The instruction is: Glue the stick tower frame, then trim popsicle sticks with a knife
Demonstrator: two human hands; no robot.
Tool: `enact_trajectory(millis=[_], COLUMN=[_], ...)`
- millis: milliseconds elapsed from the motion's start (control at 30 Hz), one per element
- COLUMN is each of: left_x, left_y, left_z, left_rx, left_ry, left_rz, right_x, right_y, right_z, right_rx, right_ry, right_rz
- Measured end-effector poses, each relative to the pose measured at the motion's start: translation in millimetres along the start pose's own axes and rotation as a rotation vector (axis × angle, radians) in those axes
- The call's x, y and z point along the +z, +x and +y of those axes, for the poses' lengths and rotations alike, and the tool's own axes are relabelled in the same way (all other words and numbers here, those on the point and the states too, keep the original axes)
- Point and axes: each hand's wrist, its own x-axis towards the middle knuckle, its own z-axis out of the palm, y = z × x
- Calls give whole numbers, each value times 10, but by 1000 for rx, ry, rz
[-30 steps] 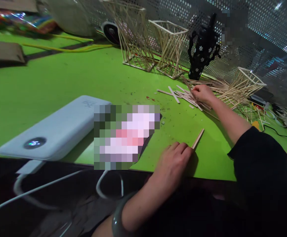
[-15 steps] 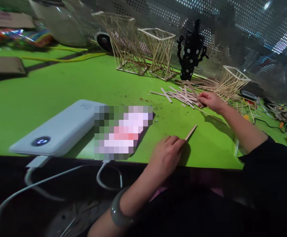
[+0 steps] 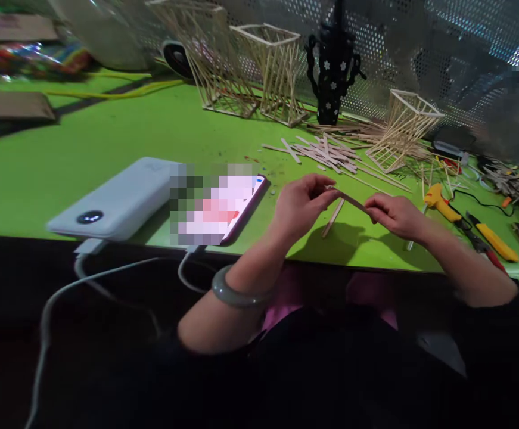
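Both my hands hold one thin wooden stick point(image 3: 351, 199) above the near edge of the green table point(image 3: 107, 143). My left hand point(image 3: 301, 202) pinches its left end and my right hand point(image 3: 395, 214) pinches its right end. A second wooden stick point(image 3: 332, 218) lies flat on the table just below them. A loose pile of sticks point(image 3: 326, 152) lies further back, in front of several stick-built baskets point(image 3: 277, 71). A green bangle point(image 3: 235, 292) sits on my left wrist.
A white power bank point(image 3: 120, 196) and a phone point(image 3: 223, 205) lie at the left, with cables hanging over the table edge. A black vase point(image 3: 333, 65) stands at the back. A yellow glue gun point(image 3: 440, 199), pliers point(image 3: 494, 241) and another stick basket point(image 3: 404, 128) are at the right.
My right hand came back from the stick pile with a stick. My left hand lifted off the table stick and took the other end. The camera tilted down and right.
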Motion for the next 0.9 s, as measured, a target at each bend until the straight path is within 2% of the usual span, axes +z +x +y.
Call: enact_trajectory(millis=[133, 300, 400, 567, 733, 900], left_x=[141, 332, 394, 396, 382, 377], left_y=[155, 376, 509, 654, 665, 606], left_z=[131, 275, 329, 225, 56, 60], left_rx=[-30, -119, -185, -269, -326, -311], left_ry=[-41, -163, -276, -374, -404, -414], left_rz=[-95, -97, -162, -324, -458, -588], right_x=[-56, -183, -214, -132, -55, -67], right_y=[-58, 76, 202, 285, 240, 210], right_z=[131, 393, 572, 794, 863, 851], right_rx=[34, 117, 158, 189, 175, 156], right_ry=[8, 245, 442, 617, 597, 561], right_rz=[160, 402, 487, 519, 500, 459])
